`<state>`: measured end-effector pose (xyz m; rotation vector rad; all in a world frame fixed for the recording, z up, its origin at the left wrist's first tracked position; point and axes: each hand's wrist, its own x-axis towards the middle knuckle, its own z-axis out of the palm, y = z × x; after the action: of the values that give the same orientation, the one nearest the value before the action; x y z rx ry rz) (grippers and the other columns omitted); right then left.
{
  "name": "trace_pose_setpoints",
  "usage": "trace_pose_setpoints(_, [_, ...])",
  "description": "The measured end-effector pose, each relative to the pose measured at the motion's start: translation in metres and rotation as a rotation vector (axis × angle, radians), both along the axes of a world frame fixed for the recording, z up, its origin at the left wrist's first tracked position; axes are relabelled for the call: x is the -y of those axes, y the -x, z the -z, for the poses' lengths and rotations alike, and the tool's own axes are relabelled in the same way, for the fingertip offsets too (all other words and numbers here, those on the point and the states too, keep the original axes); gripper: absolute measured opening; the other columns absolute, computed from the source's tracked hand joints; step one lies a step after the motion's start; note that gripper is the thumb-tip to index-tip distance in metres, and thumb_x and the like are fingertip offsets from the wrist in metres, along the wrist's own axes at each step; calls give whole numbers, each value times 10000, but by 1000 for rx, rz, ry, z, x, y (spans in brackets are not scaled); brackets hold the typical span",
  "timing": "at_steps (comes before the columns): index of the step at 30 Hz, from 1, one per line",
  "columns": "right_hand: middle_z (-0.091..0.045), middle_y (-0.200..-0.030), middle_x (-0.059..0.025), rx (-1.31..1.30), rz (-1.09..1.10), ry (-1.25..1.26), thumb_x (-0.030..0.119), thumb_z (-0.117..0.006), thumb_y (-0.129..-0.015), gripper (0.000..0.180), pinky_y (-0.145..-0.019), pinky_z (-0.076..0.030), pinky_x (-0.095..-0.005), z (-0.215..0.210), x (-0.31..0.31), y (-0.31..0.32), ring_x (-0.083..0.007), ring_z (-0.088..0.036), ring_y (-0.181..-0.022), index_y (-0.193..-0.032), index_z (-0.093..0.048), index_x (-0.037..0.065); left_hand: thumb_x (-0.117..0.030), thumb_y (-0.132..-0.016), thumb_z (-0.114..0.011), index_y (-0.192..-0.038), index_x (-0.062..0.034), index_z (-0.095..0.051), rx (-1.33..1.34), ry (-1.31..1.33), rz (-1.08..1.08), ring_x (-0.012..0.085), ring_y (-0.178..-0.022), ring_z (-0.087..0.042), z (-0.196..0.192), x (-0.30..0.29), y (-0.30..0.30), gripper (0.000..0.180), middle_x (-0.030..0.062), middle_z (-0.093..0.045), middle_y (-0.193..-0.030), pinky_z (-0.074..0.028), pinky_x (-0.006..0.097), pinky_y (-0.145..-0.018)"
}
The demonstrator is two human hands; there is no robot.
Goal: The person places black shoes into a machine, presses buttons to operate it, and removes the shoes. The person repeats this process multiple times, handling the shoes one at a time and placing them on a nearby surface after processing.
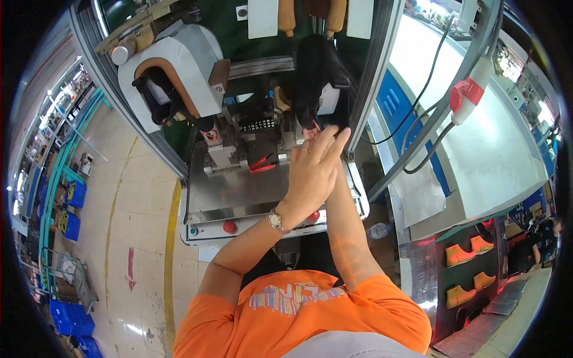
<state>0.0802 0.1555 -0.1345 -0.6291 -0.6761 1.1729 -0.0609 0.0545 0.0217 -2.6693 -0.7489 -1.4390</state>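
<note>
A black shoe upper (310,74) hangs at the right side of the machine, and a pale patch shows in its dark opening. My left hand (314,170), with a watch at its wrist, reaches across in front of my right wrist. Its fingers are stretched out and partly spread, with the tips near the upper's lower end. Behind it, most of my right hand (311,130) is hidden. Only some fingertips show, closed at the lower edge of the black upper. Red-handled snips (261,164) lie on the metal machine bed (239,194), left of my hands.
A rounded white machine housing (173,62) with a black shoe part inside stands at left. Red buttons (230,227) line the front edge. Metal posts (382,77) frame the station. At right are a white bench (495,161), a red-and-white plug (468,95) and racked orange shoes (459,255).
</note>
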Motion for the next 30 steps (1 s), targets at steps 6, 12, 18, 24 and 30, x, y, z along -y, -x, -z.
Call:
trace_pose_setpoints(6, [-540,-1151,-81,56,42,8,269,-570,-864,390,-899,-423,-350,-2,-12,-6,-209,-511,-1068,-1177,-493,51,2,-682,-546,-1258,-128,-485,15,2,48,199,-853,-532,4,-5,3,593,56,-489,-1169,-372,342,-729])
trace_pose_setpoints(12, [-521,-1180,-89,112,69,21,264,-566,-865,416,-918,-416,-342,12,3,1,-215,-495,-1091,-1201,-477,36,-2,-686,-551,-1258,-121,-484,-10,59,56,186,-854,-541,6,-2,5,589,65,-482,-1171,-374,338,-741])
trace_pose_setpoints(18, [-502,-1209,-98,227,113,30,258,-563,-866,442,-936,-410,-334,16,-6,6,-220,-479,-1115,-1226,-462,22,-1,-709,-542,-1265,-94,-463,7,102,87,217,-908,-549,7,-2,4,569,95,-473,-1189,-397,364,-758])
trace_pose_setpoints(24, [-519,-1182,-113,369,273,33,236,-559,-864,417,-919,-423,-320,14,8,-12,-221,-501,-1079,-1194,-480,-7,-9,-751,-560,-1238,-78,-480,4,203,317,255,-1006,-540,-5,-3,24,498,115,-446,-1259,-415,362,-844])
trace_pose_setpoints(30, [-651,-826,-83,686,764,630,276,-598,-844,297,-693,-456,-305,60,109,-52,-176,-613,-784,-742,-615,-3,8,-765,-583,-1115,-67,-586,53,365,410,249,-961,-581,36,3,83,358,110,-579,-1099,-455,321,-823])
